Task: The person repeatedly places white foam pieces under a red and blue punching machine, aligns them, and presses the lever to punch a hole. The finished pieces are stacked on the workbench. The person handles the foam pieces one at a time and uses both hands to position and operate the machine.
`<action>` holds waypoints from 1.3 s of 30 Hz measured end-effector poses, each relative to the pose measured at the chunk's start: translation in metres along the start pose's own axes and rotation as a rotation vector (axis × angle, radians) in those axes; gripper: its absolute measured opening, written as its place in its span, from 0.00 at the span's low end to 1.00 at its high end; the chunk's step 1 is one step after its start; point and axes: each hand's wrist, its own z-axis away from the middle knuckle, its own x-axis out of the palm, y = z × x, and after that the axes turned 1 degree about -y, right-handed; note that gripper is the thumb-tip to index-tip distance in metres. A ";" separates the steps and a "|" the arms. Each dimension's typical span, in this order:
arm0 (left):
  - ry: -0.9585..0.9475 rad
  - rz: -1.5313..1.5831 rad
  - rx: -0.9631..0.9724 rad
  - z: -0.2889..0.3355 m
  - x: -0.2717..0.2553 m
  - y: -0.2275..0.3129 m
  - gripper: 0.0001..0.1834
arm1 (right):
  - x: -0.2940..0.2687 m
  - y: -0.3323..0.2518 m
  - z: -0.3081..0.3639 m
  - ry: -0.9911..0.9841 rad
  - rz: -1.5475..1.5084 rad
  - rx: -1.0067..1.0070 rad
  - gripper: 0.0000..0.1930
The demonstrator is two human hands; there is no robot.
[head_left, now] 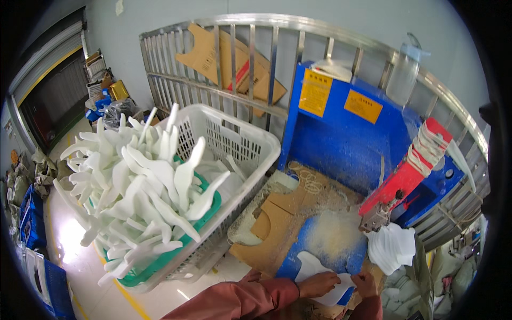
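A flat white foam-like cut-out [309,264] with a curved outline lies on the blue worktop at the lower middle. My left hand [319,285] is closed on it from above, fingers curled over its surface. At its right edge my right hand [366,286] pinches the piece, fingers bent inward; the exact grip is partly hidden. Just beyond, pale dust covers the blue work surface [333,240]. A stack of similar white pieces [392,248] hangs below the metal head of a red machine arm [397,176], right of my hands.
To the left stands a white slatted crate [250,141], with a green basket [140,274] heaped with white curved pieces [144,181]. Cardboard [274,213] covers the bench beside the blue machine body [330,144]. Behind runs a metal railing [298,22]; filled sacks [450,272] are at right.
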 end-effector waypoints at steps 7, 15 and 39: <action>0.012 0.635 -0.249 -0.009 -0.023 -0.027 0.20 | 0.016 -0.014 0.027 0.137 0.412 -0.427 0.12; -0.071 -0.307 0.147 0.009 -0.103 0.042 0.33 | 0.034 -0.060 0.097 0.104 0.155 -0.606 0.15; -0.359 -0.638 -0.276 -0.006 -0.270 0.178 0.18 | 0.025 -0.126 0.062 0.293 0.014 -1.100 0.16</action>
